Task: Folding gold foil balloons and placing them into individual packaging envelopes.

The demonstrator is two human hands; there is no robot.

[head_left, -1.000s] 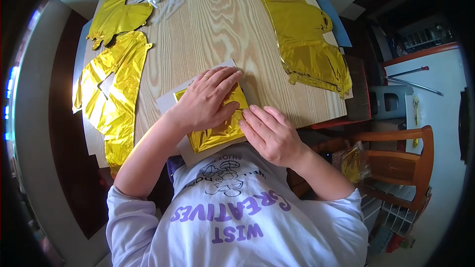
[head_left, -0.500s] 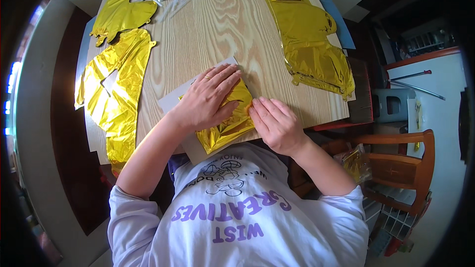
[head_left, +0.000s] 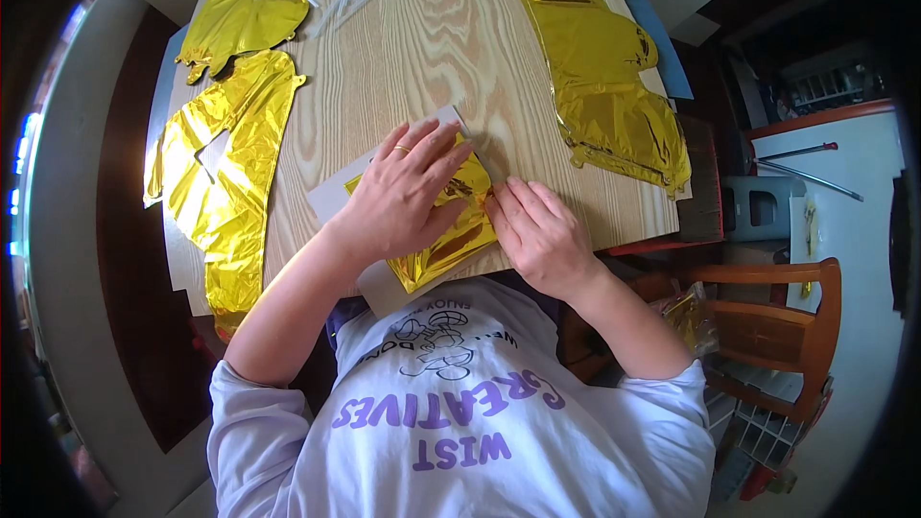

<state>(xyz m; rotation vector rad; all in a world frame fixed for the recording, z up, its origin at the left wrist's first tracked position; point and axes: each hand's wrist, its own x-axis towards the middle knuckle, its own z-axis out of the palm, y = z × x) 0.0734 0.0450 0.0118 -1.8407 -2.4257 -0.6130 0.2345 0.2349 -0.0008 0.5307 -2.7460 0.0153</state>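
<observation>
Both hands were down: my left hand (head_left: 408,194) lay flat on the gold foil piece (head_left: 451,235), my right hand (head_left: 539,230) pinched its right edge.

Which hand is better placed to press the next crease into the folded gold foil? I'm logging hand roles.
Probably the right hand: its fingertips sit at the gold foil piece's edge, while the left hand lies flat on top, pinning it.
</observation>
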